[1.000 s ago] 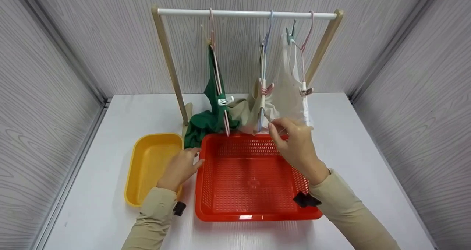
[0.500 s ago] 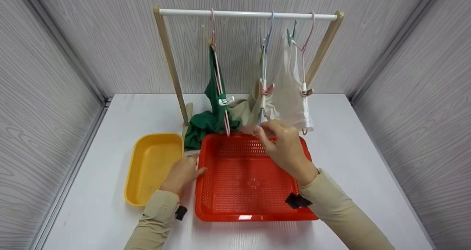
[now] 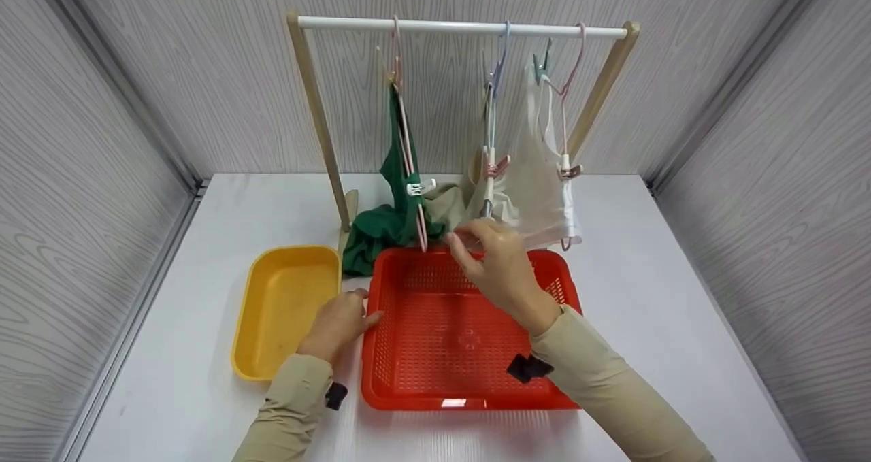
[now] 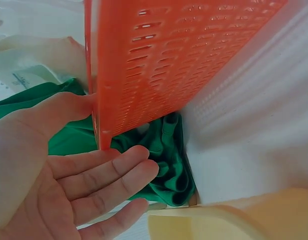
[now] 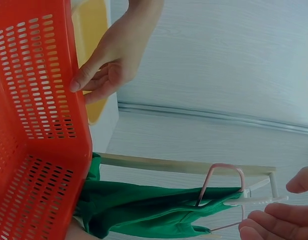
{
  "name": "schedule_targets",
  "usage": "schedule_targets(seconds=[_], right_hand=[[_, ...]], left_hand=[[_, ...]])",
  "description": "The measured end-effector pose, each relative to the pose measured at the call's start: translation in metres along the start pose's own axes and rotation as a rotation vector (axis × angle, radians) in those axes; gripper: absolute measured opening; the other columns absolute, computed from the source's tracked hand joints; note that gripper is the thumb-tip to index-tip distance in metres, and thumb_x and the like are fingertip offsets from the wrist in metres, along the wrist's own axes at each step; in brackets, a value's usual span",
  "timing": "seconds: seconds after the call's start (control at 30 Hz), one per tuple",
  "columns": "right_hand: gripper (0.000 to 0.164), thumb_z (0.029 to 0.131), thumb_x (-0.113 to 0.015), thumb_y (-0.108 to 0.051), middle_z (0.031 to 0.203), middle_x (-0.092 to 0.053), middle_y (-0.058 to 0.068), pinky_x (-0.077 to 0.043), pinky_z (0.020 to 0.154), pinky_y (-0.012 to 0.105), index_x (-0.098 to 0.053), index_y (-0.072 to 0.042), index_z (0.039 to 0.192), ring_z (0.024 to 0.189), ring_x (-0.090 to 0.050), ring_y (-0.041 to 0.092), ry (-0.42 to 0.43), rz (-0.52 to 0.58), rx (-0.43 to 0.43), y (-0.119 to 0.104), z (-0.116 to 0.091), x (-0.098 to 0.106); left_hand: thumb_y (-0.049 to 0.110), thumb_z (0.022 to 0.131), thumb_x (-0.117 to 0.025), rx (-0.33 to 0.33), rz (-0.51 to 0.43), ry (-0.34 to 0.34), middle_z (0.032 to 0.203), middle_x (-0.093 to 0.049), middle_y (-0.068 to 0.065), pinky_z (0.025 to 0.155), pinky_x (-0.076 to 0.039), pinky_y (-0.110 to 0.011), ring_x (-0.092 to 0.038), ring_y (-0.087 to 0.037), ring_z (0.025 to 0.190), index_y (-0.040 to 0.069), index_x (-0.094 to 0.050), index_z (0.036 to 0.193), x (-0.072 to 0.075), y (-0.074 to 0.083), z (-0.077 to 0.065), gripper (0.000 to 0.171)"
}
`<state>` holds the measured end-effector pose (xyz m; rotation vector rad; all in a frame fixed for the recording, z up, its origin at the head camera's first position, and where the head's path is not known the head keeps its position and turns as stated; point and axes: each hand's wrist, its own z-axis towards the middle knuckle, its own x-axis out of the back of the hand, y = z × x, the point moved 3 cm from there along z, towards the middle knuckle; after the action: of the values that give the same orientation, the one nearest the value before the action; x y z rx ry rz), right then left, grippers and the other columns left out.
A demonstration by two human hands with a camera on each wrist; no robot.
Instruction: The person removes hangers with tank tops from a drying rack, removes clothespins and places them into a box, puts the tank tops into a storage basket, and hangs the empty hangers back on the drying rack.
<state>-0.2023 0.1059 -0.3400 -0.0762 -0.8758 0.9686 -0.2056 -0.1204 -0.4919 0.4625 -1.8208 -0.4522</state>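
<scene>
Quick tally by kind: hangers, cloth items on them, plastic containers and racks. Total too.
Hangers: 3 (left pink hanger, blue hanger, right pink hanger)
Cloth items: 3 (green cloth, beige cloth, white cloth)
Plastic containers: 2 (red basket, yellow tray)
Racks: 1 (white-barred rack)
Total: 9

Mat'ls: plastic, cloth, wood.
Basket [image 3: 469, 360]: glossy perf. plastic; tray [image 3: 286, 312]: smooth plastic; green garment [image 3: 378, 234]: matt cloth; rack posts [image 3: 318, 118]: matt wood; tabletop [image 3: 170, 312]: smooth, sl. glossy.

Head view from above, forward-down; close wrist views, red basket [image 4: 111, 65] in both.
</scene>
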Motion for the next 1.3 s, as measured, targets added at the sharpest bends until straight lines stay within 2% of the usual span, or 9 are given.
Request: schedule_targets(seconds=[0.17, 0.37, 0.5, 0.7, 0.9, 1.1, 1.3], right_hand=[[0.015, 0.089, -0.067, -0.012, 0.086, -0.068, 0.016, -0.06, 0.069, 0.029, -0.066, 0.001, 0.097, 0.075, -0.067, 0.022, -0.018, 0.008, -0.062, 0.001, 0.003, -0.009], [0.025, 0.089, -0.067, -0.018, 0.098, -0.067, 0.018, -0.061, 0.077, 0.031, -0.064, 0.001, 0.106, 0.085, -0.07, 0.026, -0.04, 0.036, -0.171, 0.001, 0.009, -0.02], [0.029, 0.09, -0.067, -0.021, 0.103, -0.068, 0.018, -0.061, 0.079, 0.033, -0.063, 0.001, 0.109, 0.087, -0.069, 0.026, -0.064, 0.034, -0.211, 0.001, 0.013, -0.027], [0.029, 0.092, -0.065, -0.023, 0.105, -0.068, 0.016, -0.06, 0.083, 0.034, -0.063, -0.001, 0.112, 0.092, -0.067, 0.025, -0.09, 0.058, -0.276, 0.004, 0.019, -0.033], [0.029, 0.093, -0.063, -0.025, 0.109, -0.068, 0.015, -0.059, 0.088, 0.034, -0.063, -0.003, 0.112, 0.097, -0.067, 0.025, -0.116, 0.03, -0.321, 0.003, 0.024, -0.04], [0.03, 0.095, -0.06, -0.025, 0.104, -0.067, 0.016, -0.06, 0.084, 0.034, -0.061, -0.001, 0.113, 0.089, -0.065, 0.024, -0.124, -0.021, -0.334, -0.007, 0.029, -0.047], [0.034, 0.095, -0.06, -0.024, 0.105, -0.068, 0.016, -0.061, 0.081, 0.034, -0.06, 0.001, 0.118, 0.087, -0.065, 0.024, -0.128, -0.03, -0.384, -0.01, 0.033, -0.051]], left_hand=[[0.028, 0.09, -0.068, 0.039, -0.041, -0.021, 0.094, -0.065, -0.01, 0.073, -0.053, -0.029, -0.056, -0.021, 0.082, 0.005, -0.056, 0.129, 0.002, -0.004, -0.002, 0.047], [0.027, 0.09, -0.068, 0.043, -0.037, -0.023, 0.095, -0.063, -0.009, 0.075, -0.051, -0.029, -0.055, -0.022, 0.085, 0.004, -0.056, 0.125, 0.006, -0.007, -0.007, 0.044], [0.027, 0.089, -0.069, 0.027, -0.017, -0.009, 0.097, -0.064, -0.01, 0.075, -0.053, -0.031, -0.056, -0.022, 0.085, 0.004, -0.057, 0.123, 0.008, -0.008, -0.008, 0.043], [0.028, 0.088, -0.07, -0.048, 0.034, 0.049, 0.099, -0.067, -0.015, 0.076, -0.057, -0.036, -0.058, -0.023, 0.082, -0.001, -0.058, 0.121, 0.009, -0.007, -0.008, 0.047], [0.029, 0.088, -0.069, -0.062, 0.035, 0.084, 0.1, -0.068, -0.018, 0.078, -0.058, -0.038, -0.061, -0.025, 0.083, -0.003, -0.059, 0.12, 0.011, -0.007, -0.007, 0.046], [0.028, 0.091, -0.066, -0.055, 0.033, 0.094, 0.108, -0.068, -0.017, 0.085, -0.058, -0.042, -0.062, -0.026, 0.09, 0.0, -0.057, 0.125, 0.014, -0.006, -0.006, 0.045], [0.027, 0.092, -0.065, -0.046, 0.011, 0.083, 0.116, -0.067, -0.016, 0.09, -0.057, -0.044, -0.062, -0.027, 0.097, 0.003, -0.056, 0.127, 0.014, -0.003, -0.007, 0.043]])
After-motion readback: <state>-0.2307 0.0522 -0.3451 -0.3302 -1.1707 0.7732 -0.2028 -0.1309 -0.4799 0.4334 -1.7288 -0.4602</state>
